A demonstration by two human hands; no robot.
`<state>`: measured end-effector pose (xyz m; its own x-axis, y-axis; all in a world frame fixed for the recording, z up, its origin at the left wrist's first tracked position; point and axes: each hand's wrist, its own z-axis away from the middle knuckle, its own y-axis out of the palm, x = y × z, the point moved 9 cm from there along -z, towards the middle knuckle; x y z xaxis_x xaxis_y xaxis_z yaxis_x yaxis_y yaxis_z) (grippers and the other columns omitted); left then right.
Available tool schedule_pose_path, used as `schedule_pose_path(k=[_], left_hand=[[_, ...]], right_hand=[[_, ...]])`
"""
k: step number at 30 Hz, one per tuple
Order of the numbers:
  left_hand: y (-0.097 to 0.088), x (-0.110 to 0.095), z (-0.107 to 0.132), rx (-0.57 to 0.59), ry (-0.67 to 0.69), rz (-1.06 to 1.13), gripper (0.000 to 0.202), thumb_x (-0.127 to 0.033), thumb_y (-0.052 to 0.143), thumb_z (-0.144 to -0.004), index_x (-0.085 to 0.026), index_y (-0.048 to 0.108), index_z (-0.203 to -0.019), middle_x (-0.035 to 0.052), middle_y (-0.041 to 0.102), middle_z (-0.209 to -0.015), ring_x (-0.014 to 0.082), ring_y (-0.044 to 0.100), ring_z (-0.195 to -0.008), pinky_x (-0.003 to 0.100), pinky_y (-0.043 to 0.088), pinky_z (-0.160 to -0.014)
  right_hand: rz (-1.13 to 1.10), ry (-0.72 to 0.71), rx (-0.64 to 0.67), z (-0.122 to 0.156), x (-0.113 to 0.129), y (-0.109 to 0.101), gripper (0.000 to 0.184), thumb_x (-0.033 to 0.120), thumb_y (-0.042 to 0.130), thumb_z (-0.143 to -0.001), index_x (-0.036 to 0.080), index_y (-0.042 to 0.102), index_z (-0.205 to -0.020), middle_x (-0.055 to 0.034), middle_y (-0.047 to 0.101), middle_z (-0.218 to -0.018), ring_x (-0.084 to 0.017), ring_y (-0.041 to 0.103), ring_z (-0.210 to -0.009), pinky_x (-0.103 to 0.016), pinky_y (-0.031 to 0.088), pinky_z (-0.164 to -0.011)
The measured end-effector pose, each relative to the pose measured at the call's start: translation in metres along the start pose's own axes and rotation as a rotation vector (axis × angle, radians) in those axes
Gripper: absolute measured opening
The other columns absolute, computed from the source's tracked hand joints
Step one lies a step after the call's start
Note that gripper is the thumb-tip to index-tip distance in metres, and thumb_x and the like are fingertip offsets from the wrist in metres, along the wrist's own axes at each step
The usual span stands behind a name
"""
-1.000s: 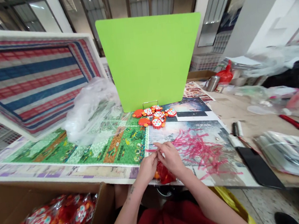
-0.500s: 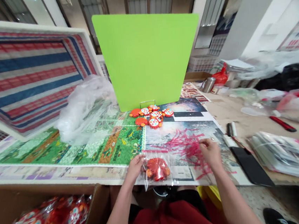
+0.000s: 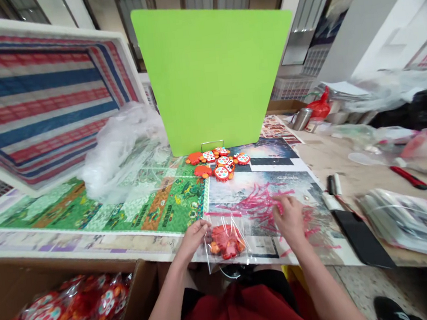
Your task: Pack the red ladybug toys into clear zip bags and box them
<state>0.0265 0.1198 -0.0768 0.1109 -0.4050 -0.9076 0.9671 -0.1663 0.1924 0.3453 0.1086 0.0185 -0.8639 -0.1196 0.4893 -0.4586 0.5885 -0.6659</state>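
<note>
Toy bag (image 3: pixel 226 240) lies at the near desk (image 3: pixel 334 154) edge, pinched steady by the left hand (image 3: pixel 195 233) fingers, while the right hand (image 3: pixel 290 219) fingers curl over pink ties (image 3: pixel 257 201), grip unclear.

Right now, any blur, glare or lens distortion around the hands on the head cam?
Head view: even, soft light, no hard shadows; left hand and right hand slightly soft but readable; faint sheen on the clear bag; wide-angle bending bows the striped panel; packed toys in the bottom-left corner are smeared.
</note>
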Motion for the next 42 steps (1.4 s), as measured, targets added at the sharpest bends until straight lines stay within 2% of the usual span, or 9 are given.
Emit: schedule_pose_path(k=[7,9,15,17,20,22,26,31,42], left_hand=[[-0.002,0.005,0.001,-0.013,-0.018,0.021,0.053,-0.059,0.079,-0.061,-0.017,0.057,-0.084,0.0020,0.064,-0.077,0.0169,0.062,-0.074,0.028,0.051,-0.066],[-0.002,0.005,0.001,-0.015,-0.015,0.022,0.052,-0.059,0.079,-0.061,-0.017,0.057,-0.084,0.0019,0.064,-0.078,0.0170,0.062,-0.074,0.028,0.051,-0.066],[0.000,0.002,0.001,0.017,0.016,0.007,0.050,-0.058,0.077,-0.065,-0.017,0.058,-0.086,0.0029,0.065,-0.082,0.0165,0.062,-0.076,0.027,0.051,-0.065],[-0.001,0.001,0.001,0.016,0.017,-0.003,0.050,-0.058,0.076,-0.065,-0.017,0.058,-0.087,0.0029,0.065,-0.082,0.0165,0.061,-0.075,0.026,0.050,-0.064],[-0.003,0.002,0.001,0.003,0.012,-0.011,0.051,-0.058,0.077,-0.064,-0.017,0.059,-0.087,0.0032,0.065,-0.084,0.0169,0.062,-0.076,0.026,0.050,-0.064],[-0.004,0.002,0.002,-0.009,0.010,-0.014,0.051,-0.058,0.077,-0.065,-0.017,0.059,-0.088,0.0033,0.065,-0.085,0.0169,0.062,-0.077,0.026,0.050,-0.064],[-0.004,0.001,0.004,-0.012,0.015,-0.008,0.050,-0.058,0.076,-0.065,-0.016,0.059,-0.088,0.0032,0.066,-0.085,0.0166,0.062,-0.077,0.026,0.050,-0.064],[-0.002,0.000,0.003,-0.008,0.005,-0.005,0.053,-0.059,0.078,-0.063,-0.016,0.059,-0.088,0.0032,0.067,-0.083,0.0164,0.062,-0.075,0.026,0.050,-0.064],[-0.005,0.007,0.002,-0.002,0.018,-0.012,0.048,-0.053,0.076,-0.068,-0.017,0.063,-0.097,0.0054,0.071,-0.089,0.0184,0.066,-0.081,0.027,0.051,-0.070]], right_hand=[[-0.322,0.048,0.723,0.045,0.025,0.100,0.029,0.027,0.049,-0.083,0.019,0.068,-0.103,-0.0092,0.070,-0.094,-0.023,0.065,-0.085,-0.037,0.051,-0.081],[-0.400,0.131,0.670,0.038,0.009,0.093,0.036,0.029,0.049,-0.082,0.018,0.067,-0.111,-0.0108,0.070,-0.105,-0.024,0.066,-0.093,-0.040,0.051,-0.086],[-0.386,0.277,0.107,-0.005,-0.042,0.015,0.040,0.031,0.051,-0.076,0.016,0.066,-0.109,-0.0128,0.067,-0.104,-0.024,0.065,-0.089,-0.040,0.052,-0.082],[-0.374,0.250,0.248,-0.002,-0.029,0.018,0.029,0.031,0.051,-0.075,0.017,0.069,-0.094,-0.0091,0.069,-0.090,-0.022,0.064,-0.077,-0.037,0.052,-0.075],[-0.447,0.101,0.797,0.033,0.018,0.054,0.022,0.029,0.053,-0.075,0.021,0.072,-0.083,-0.0051,0.071,-0.080,-0.021,0.064,-0.072,-0.034,0.052,-0.072],[-0.459,0.069,0.962,0.055,0.032,0.066,0.024,0.028,0.054,-0.076,0.022,0.074,-0.088,-0.0059,0.073,-0.087,-0.023,0.067,-0.078,-0.035,0.052,-0.076],[-0.308,0.188,0.623,0.035,-0.001,0.047,0.034,0.030,0.053,-0.076,0.019,0.072,-0.103,-0.0123,0.071,-0.105,-0.028,0.068,-0.092,-0.041,0.052,-0.083],[-0.404,0.338,0.389,0.010,-0.034,0.025,0.038,0.041,0.055,-0.081,0.018,0.068,-0.108,-0.0099,0.071,-0.096,-0.021,0.066,-0.074,-0.034,0.053,-0.069],[-0.798,0.370,0.747,0.048,0.076,0.121,0.026,0.040,0.060,-0.072,0.019,0.068,-0.083,-0.0032,0.070,-0.076,-0.019,0.062,-0.069,-0.030,0.048,-0.064]])
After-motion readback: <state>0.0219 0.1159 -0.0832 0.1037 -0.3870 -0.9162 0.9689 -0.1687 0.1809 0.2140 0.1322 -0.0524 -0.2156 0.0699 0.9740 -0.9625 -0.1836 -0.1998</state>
